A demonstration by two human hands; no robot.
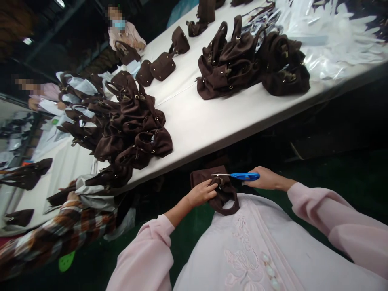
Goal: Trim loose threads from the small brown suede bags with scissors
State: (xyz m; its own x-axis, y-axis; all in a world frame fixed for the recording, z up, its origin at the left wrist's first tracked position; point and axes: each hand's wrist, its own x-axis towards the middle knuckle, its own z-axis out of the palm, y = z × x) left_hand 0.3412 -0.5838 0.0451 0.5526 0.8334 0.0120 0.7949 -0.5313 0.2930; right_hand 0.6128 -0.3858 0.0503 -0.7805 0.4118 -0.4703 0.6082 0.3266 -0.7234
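Observation:
My left hand [202, 193] is closed on a small dark brown handbag [202, 176], held in front of my body below the table edge. The bag's looped handle [232, 208] hangs toward my shirt. Blue-handled scissors [245, 176] are gripped in my right hand [262, 178], their thin metal blades pointing left. The blade tips lie over the bag, just above my left fingers; I cannot tell whether they touch it. Part of the bag is hidden under my left hand.
A long white table [194, 133] runs diagonally ahead, its edge beyond my hands. Brown bags are heaped at left [133, 121] and right [230, 72]. Clear plastic bags [330, 44] lie far right. A co-worker in a plaid sleeve [75, 224] works at left; two others stand across the table.

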